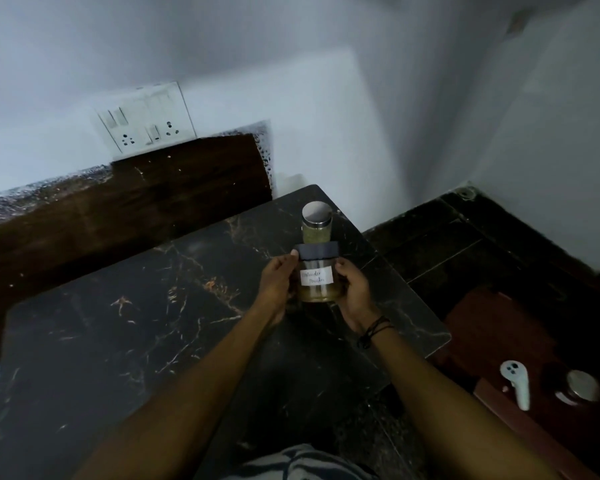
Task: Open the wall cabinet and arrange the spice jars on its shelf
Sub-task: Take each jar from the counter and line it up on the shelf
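A glass spice jar (318,277) with a dark blue lid, a white handwritten label and yellowish powder at its bottom is held between both hands above the dark marble table (118,323). My left hand (278,277) grips its left side, thumb near the lid. My right hand (354,289) cups its right side. Just behind it a second spice jar (316,226) with a shiny metal lid and greenish contents stands upright on the table near the far right corner. No wall cabinet is in view.
A switch and socket plate (146,121) is on the white wall above a dark wooden board (136,199). To the right, on a lower reddish-brown surface (499,341), lie a white controller (516,382) and a round metal-lidded object (581,386).
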Action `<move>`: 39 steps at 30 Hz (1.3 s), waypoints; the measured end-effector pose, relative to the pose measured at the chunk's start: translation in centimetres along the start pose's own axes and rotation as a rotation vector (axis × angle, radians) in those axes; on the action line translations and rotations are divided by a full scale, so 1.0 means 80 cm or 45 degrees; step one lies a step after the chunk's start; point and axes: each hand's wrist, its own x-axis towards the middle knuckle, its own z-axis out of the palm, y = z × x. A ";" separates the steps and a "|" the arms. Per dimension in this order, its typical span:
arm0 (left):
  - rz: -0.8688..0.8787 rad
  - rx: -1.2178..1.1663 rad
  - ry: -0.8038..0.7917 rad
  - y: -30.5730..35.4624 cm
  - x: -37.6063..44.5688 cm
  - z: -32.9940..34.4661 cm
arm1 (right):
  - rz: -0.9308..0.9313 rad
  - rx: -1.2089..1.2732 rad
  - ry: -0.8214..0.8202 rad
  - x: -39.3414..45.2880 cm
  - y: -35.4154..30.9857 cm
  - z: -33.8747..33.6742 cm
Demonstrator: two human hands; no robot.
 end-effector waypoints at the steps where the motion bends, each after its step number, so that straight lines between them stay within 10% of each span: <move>1: 0.034 -0.006 0.008 0.010 0.000 0.002 | -0.026 0.000 -0.017 0.001 -0.010 0.005; 27: 1.185 -0.027 0.017 0.494 -0.079 0.056 | -0.999 0.072 -0.299 -0.014 -0.436 0.266; 39: 1.468 -0.068 0.289 0.614 -0.102 0.074 | -1.341 -0.213 -0.079 -0.004 -0.543 0.349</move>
